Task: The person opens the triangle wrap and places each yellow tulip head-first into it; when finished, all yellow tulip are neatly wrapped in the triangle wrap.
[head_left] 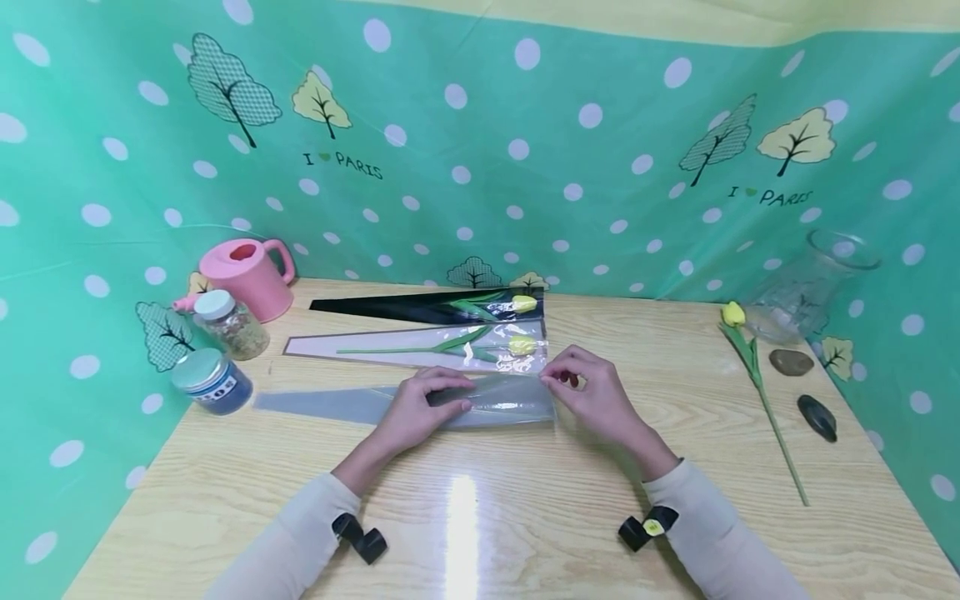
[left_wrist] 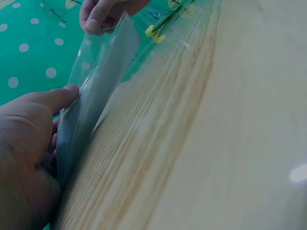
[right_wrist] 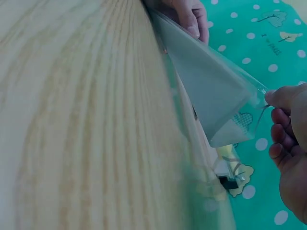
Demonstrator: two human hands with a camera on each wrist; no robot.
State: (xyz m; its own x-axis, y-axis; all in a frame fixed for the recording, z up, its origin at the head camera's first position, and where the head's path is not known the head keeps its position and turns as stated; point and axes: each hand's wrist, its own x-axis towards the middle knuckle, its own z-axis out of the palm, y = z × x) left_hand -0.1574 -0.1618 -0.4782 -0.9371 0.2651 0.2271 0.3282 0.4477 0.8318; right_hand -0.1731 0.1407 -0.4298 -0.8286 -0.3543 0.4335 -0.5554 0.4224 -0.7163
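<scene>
A grey-backed clear plastic flower sleeve (head_left: 330, 405) lies across the middle of the wooden table (head_left: 525, 533). My left hand (head_left: 448, 393) grips the sleeve near its wide end, thumb on top (left_wrist: 62, 96) and fingers behind. My right hand (head_left: 559, 380) pinches the clear front edge at the sleeve's mouth (right_wrist: 211, 91) and holds it lifted off the table. Nothing shows inside this sleeve. A loose yellow tulip (head_left: 752, 360) lies on the table to the right, apart from both hands.
Behind the hands lie a white sleeve (head_left: 390, 348) and a black sleeve (head_left: 405, 307), each with a yellow tulip inside. A pink watering can (head_left: 247, 279) and two jars (head_left: 231, 325) stand at the left. A glass vase (head_left: 810, 287) and two stones (head_left: 791, 362) are at the right.
</scene>
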